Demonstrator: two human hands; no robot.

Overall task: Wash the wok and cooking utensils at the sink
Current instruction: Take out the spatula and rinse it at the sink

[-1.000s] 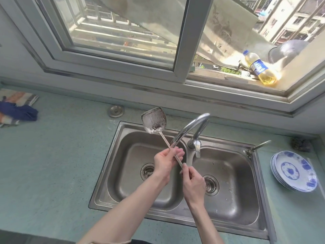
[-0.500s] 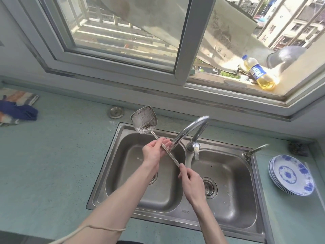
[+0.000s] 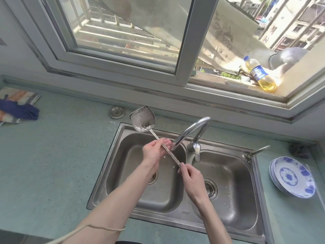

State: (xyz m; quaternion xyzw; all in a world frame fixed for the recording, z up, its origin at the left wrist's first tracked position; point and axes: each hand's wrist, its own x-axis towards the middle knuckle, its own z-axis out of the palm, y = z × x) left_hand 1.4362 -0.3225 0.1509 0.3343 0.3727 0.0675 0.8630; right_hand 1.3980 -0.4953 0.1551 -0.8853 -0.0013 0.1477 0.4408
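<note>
Steel spatula (image 3: 142, 120) is being rubbed: left hand (image 3: 154, 152) gripping its handle, right hand (image 3: 190, 176) pinching the end; specks remaining, no wok visible in sink (image 3: 182, 213).

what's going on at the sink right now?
A person is washing a metal spatula over the left basin of a double steel sink. The right hand pinches the end of the handle, while the left hand wraps around the shaft near the faucet spout, apparently rubbing it. The blade points up and away, with dark residue on it. Whether water is running cannot be told. No wok is in either basin. A stack of blue-and-white plates sits on the counter to the right.
</note>
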